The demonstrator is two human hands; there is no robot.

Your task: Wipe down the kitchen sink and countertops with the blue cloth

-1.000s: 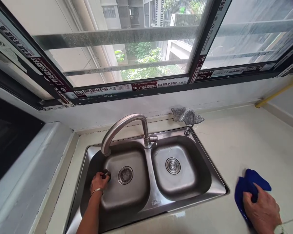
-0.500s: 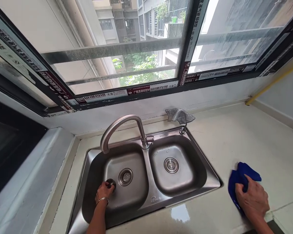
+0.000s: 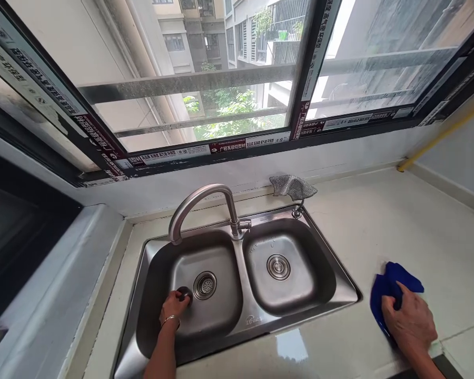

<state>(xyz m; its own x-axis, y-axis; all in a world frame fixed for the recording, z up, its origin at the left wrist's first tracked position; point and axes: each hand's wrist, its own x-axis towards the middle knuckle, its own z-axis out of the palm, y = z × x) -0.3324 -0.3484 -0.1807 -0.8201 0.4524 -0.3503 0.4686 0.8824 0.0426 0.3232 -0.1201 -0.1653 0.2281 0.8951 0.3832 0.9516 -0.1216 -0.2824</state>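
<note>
Down in the left basin of the steel double sink [image 3: 249, 316], my left hand [image 3: 173, 307] is closed on a small round, dark drain stopper [image 3: 185, 295]. The stopper is just left of the uncovered left drain [image 3: 205, 285], and my fingers hide part of it. On the counter right of the sink, a crumpled blue cloth [image 3: 402, 276] lies under my right hand [image 3: 413, 321]. Thumb and fingers of that hand grip the cloth.
A curved steel faucet [image 3: 199, 196] reaches over the left basin. The right drain [image 3: 278, 267] has its strainer in place. Behind the sink stands a grey mesh cloth [image 3: 293, 186] by a dispenser knob [image 3: 297, 211]. A yellow pipe [image 3: 438, 142] runs along the right wall.
My left hand and the stopper have shifted slightly up and to the right, along with a small shift of the whole view. My right hand stays on the cloth.
</note>
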